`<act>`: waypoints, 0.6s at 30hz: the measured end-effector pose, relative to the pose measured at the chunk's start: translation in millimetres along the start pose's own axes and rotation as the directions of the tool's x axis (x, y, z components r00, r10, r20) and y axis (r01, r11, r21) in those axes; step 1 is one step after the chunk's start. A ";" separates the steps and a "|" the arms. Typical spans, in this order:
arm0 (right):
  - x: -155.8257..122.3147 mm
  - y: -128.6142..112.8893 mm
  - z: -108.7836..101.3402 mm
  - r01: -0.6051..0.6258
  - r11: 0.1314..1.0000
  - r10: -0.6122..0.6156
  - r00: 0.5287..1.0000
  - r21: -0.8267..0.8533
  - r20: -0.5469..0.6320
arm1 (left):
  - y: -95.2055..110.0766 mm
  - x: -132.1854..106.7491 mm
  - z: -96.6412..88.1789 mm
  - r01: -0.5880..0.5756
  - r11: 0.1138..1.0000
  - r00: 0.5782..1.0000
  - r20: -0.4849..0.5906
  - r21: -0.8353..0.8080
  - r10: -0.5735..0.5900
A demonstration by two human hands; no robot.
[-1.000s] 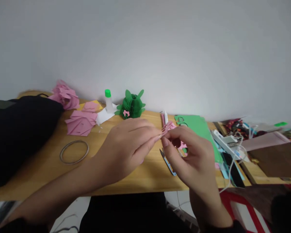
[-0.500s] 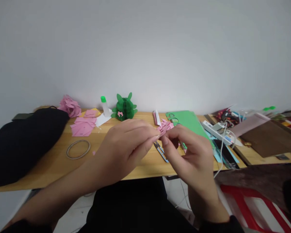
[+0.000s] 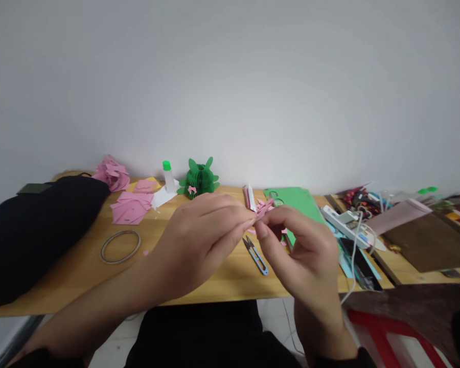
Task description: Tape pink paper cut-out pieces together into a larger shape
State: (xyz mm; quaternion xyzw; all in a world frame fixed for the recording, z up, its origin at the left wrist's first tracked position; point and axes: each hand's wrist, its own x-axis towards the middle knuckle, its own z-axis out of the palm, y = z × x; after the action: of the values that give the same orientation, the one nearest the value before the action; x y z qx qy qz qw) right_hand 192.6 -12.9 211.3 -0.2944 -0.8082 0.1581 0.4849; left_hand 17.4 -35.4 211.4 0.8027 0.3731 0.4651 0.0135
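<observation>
Over the table's middle, my left hand [image 3: 210, 243] and my right hand [image 3: 301, 245] meet fingertip to fingertip. Both are closed in a pinch on a small piece of pink paper [image 3: 259, 215], mostly covered by the fingers. Right behind the fingertips shows more crumpled pink paper [image 3: 267, 205]; I cannot tell whether it joins the held piece. Below the hands lie blue-handled thread snips [image 3: 257, 258]. A green honeycomb-paper figure [image 3: 200, 180] with a pink paper bow stands behind my left hand.
Leftward are a glue stick [image 3: 168, 176], pink paper pieces [image 3: 132, 207], a pink paper bundle [image 3: 112, 174], a metal ring [image 3: 120, 261] and a black bag [image 3: 49, 230]. To the right lie green sheets [image 3: 301, 202], a power strip [image 3: 348, 227] with a white cable, and brown card [image 3: 421, 237].
The camera view has tilted up slightly, so the table sits lower. Both hands keep their pinch with little shift, and more of the thread snips shows below them.
</observation>
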 end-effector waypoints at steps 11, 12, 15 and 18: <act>35.7 44.8 23.3 -0.072 0.997 0.072 0.994 0.003 0.081 | -53.5 13.5 16.5 0.093 0.995 0.994 -0.062 -0.028 -0.094; 37.9 48.7 25.0 -0.085 0.996 0.085 0.993 -0.003 0.086 | -57.7 14.1 18.4 0.111 0.993 0.992 -0.057 -0.028 -0.113; 43.4 58.1 29.8 -0.112 0.994 0.112 0.989 -0.006 0.101 | -68.2 14.8 22.5 0.155 0.988 0.987 -0.032 -0.019 -0.156; 47.5 64.2 34.4 -0.143 0.990 0.142 0.983 0.005 0.115 | -75.9 14.3 25.0 0.215 0.976 0.976 -0.002 -0.013 -0.216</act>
State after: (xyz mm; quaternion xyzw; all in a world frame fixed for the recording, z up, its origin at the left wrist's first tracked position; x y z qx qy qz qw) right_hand 166.3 67.9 192.9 -0.3388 -0.8105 0.2144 0.4270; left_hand -4.0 36.3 179.8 0.7566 0.4550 0.4647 0.0682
